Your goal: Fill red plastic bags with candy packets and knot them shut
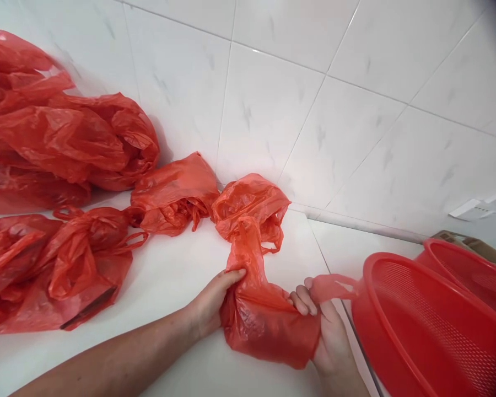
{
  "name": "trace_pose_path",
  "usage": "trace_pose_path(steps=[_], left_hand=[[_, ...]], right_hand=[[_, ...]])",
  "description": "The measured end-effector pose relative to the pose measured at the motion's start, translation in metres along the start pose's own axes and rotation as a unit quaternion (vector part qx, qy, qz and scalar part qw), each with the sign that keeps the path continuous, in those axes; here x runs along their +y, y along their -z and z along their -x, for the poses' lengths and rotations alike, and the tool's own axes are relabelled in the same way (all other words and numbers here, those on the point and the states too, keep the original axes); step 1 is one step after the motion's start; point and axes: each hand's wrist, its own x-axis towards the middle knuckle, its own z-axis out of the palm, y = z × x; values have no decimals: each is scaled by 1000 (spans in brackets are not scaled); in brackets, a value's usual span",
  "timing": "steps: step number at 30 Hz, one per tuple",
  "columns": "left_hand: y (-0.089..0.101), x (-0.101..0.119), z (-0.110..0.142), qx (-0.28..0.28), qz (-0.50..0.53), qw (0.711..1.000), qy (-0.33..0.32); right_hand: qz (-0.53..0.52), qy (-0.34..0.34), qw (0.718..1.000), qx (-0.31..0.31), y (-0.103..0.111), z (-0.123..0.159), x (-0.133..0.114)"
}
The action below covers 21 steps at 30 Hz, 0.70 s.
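Observation:
A crumpled red plastic bag [258, 309] lies on the white tiled floor [173, 275] in front of me. My left hand [213, 303] grips its left side, fingers wrapped into the plastic. My right hand [326, 331] is closed on the bag's right side, where a strip of the plastic sticks out past the fingers. The bag's upper part stretches away from my hands to a bunched top [252, 204] near the wall.
Several other red plastic bags [66, 143] are piled at the left, and one [173, 193] lies by the wall. Two red perforated baskets [430, 331] stand at the right, close to my right hand. A white tiled wall [334, 99] rises behind, with a socket [471, 209] at the right.

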Motion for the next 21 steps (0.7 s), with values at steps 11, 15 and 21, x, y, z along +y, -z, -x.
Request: trace_pose_path(steps=[11,15,21], left_hand=[[-3,-22,9,-96,-24,995,-17],[-5,-22,10,-63,-28,997,-22],[-12,-24,12,-90,-163,982,-19]], right_hand=[[341,19,939,48,-12,31,20],[362,-8,932,25,-15,29,27],[370,-36,927,-43,-15,27,28]])
